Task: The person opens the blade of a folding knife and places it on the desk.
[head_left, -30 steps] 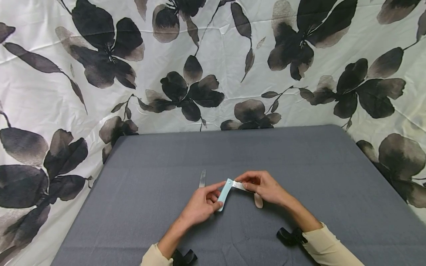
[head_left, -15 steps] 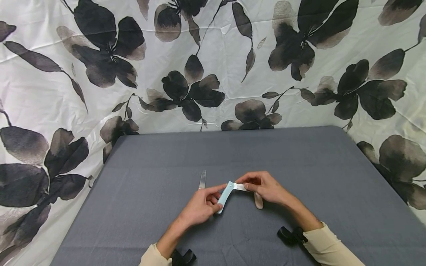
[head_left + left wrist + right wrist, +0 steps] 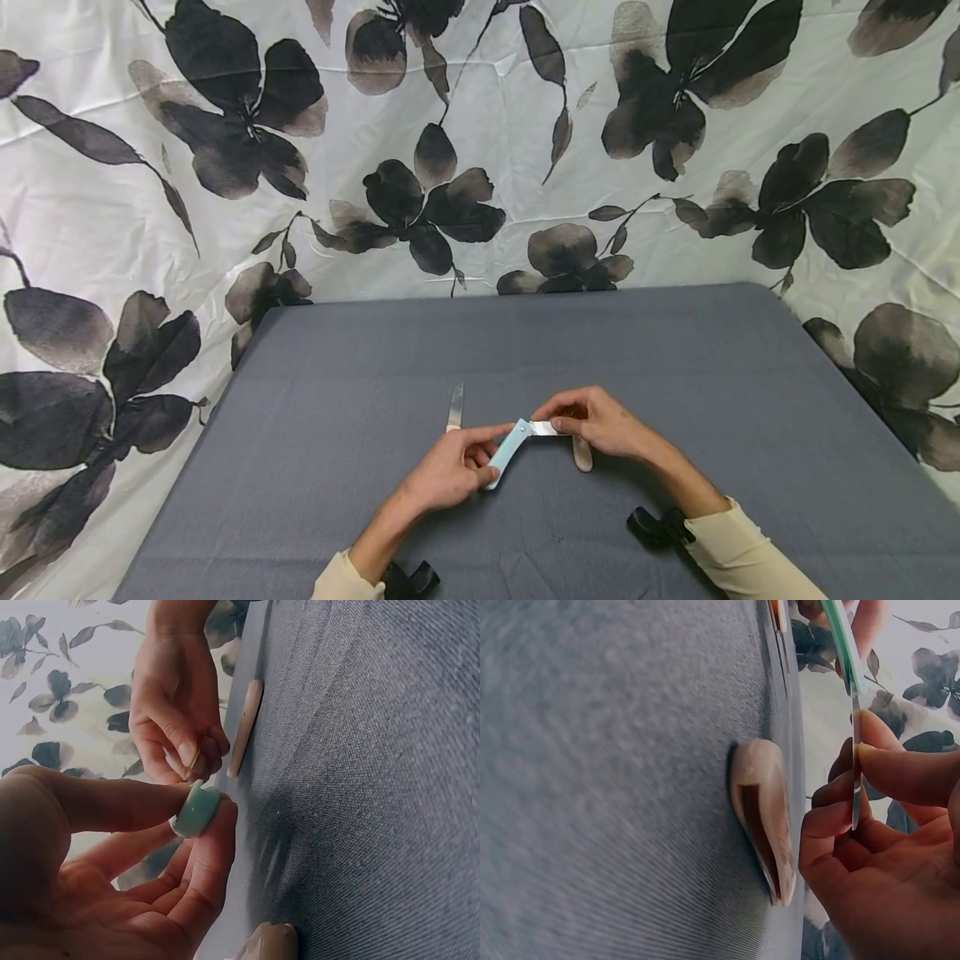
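A light-blue folding knife (image 3: pixel 507 453) is held above the grey table between both hands, its blade swung partly out at a wide angle to the handle. The left hand (image 3: pixel 453 467) pinches the handle between thumb and fingers, and the handle's teal end (image 3: pixel 198 811) shows between them in the left wrist view. With thumb and fingertips, the right hand (image 3: pixel 596 422) pinches the flat silver blade (image 3: pixel 856 769). Below the right hand lies a beige folded knife handle (image 3: pixel 761 817) with a dark slot along it.
Another knife, its blade (image 3: pixel 456 406) pointing away, lies behind the left hand with its handle mostly hidden. Grey cloth covers the table (image 3: pixel 337 350). A white curtain with dark flowers (image 3: pixel 465 100) hangs behind the far edge.
The blue knife's hinge has come slightly down and nearer the person. Its angle has widened, the blade now lying about level in the head view. Both hands keep their grip.
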{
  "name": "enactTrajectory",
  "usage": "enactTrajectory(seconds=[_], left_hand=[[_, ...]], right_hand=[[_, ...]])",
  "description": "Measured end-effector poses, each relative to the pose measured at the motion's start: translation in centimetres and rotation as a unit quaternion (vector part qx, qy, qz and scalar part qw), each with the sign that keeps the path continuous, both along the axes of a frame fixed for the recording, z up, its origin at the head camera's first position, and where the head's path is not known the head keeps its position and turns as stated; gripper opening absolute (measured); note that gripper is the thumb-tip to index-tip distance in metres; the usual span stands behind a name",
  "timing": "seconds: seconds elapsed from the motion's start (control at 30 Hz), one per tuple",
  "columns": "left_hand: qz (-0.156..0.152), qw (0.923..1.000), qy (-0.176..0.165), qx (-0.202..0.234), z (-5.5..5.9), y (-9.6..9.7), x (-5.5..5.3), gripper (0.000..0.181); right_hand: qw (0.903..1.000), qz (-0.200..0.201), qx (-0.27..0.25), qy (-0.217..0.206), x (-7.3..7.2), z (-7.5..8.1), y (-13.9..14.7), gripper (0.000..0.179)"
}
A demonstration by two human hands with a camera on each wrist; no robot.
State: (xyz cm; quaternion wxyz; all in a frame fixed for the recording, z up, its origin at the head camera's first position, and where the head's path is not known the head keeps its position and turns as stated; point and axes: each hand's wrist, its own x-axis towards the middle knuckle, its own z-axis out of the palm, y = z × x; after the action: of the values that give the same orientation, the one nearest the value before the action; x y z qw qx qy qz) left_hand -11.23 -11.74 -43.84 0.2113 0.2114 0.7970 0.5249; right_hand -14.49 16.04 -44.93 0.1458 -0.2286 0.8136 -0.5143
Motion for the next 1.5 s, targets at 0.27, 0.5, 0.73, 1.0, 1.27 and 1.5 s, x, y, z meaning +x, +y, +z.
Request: enactTrajectory(seconds=[0.27,0.5,0.73,1.0,1.27,1.5], left_hand=[[-0.013,0.9998,-0.008,-0.016,0.0,0.4,-0.3,0.057],[-0.013,0.9993,-0.004,-0.035,-0.1,0.7,-0.7,0.057],[-0.023,0.9992,-0.01,-0.032,-0.1,0.9,-0.8,0.059],[-0.029,0.9989,-0.008,-0.035,-0.2,1.1,-1.0,0.06],[-0.04,0.9983,-0.005,-0.041,-0.2,1.1,-1.1,0.061],[-0.048,0.9978,-0.006,-0.046,0.1,1.1,-1.0,0.06]], right_hand=[[0.9994,0.031,0.014,0.001,-0.8,0.4,0.7,0.022],[0.9985,0.051,0.021,0.003,-1.5,0.5,1.1,0.023],[0.9977,0.062,0.025,0.009,-1.9,0.5,1.2,0.023],[0.9971,0.074,0.02,-0.003,-2.3,0.3,1.5,0.024],[0.9959,0.09,0.012,-0.001,-2.4,0.2,1.5,0.024],[0.9946,0.103,0.013,-0.001,-2.4,0.2,1.6,0.023]])
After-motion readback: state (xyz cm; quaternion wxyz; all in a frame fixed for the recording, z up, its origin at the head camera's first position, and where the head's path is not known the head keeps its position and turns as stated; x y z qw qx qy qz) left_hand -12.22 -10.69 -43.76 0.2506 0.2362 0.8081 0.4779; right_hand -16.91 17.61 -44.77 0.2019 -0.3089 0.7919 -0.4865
